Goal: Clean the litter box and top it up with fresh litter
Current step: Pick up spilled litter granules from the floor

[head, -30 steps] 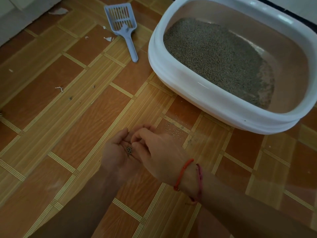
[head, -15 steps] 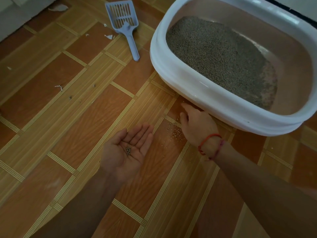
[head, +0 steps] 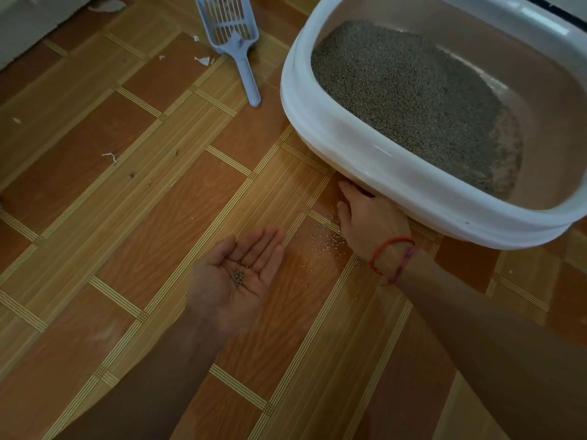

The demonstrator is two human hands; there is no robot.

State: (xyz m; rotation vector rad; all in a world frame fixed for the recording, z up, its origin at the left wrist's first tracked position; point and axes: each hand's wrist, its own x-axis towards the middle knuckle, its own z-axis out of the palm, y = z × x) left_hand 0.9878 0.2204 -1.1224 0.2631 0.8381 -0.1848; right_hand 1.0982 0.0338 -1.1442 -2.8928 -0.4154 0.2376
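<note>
Gathering strays: the step in hand is the floor clean-up beside the white oval plastic litter box (head: pixel 397 173), which sits at upper right. Its bed of grey granular litter (head: pixel 413 96) leaves bare pan showing along the right side. My left hand (head: pixel 235 281) is held palm up, fingers straight and close together, with a small cluster of grey pellets (head: pixel 239 274) lying loose in the hollow, nothing gripped. My right hand (head: pixel 371 220) lies palm down on the wood-pattern floor (head: pixel 127 217), against the box's near wall, forefinger stretched out; the other fingertips are hidden under the overhanging rim. A scatter of pale spilled granules (head: pixel 327 239) lies just left of that wrist (small, easily flicked wider). Next move, I judge: sweep or pinch these toward the open palm without tilting it. The rim overhang cramps the knuckles; the floor to the left gives room. The blue slotted plastic scoop (head: pixel 235 36) lies well apart, untouched.
</note>
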